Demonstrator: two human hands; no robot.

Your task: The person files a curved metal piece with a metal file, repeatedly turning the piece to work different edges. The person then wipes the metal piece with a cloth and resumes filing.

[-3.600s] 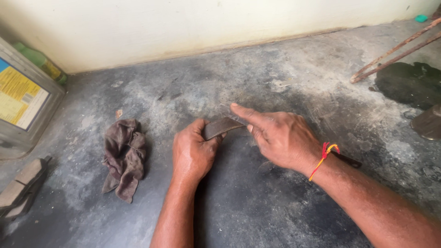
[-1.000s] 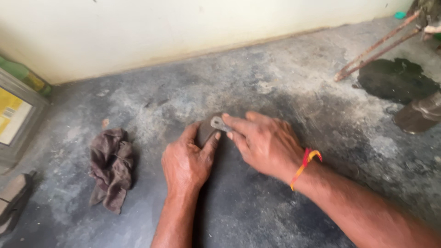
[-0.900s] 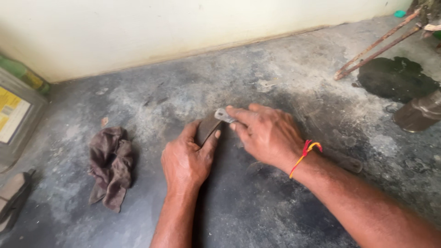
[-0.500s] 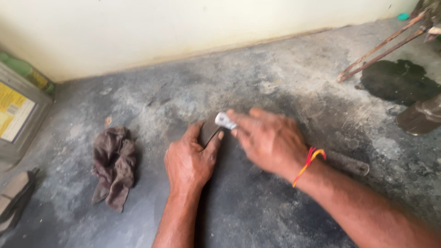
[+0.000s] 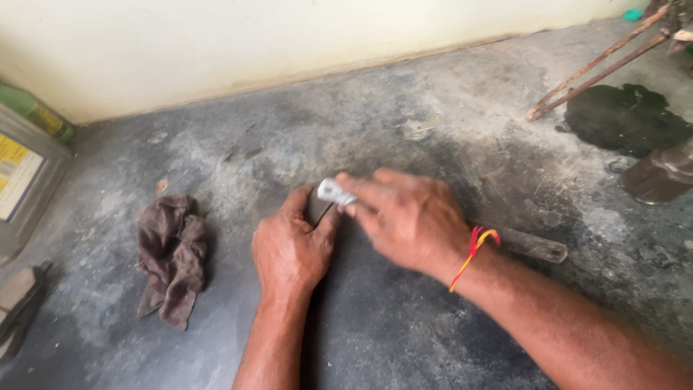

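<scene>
— Dusty grey concrete floor (image 5: 433, 332); what sits at its middle?
— Small flat dark metal piece (image 5: 317, 208), pinned down by the closed left hand (image 5: 292, 249) to steady it; the right hand (image 5: 408, 217) pinches a small silvery tool (image 5: 333, 192) against it.
— Nearby?
— Crumpled brown rag (image 5: 170, 253), well left.

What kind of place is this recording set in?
Probably a rough workshop or work corner on the ground. A stained grey concrete floor meets a plain pale wall; a dirty brown rag, rusty metal rods and a dark spill lie around the hands.
</scene>
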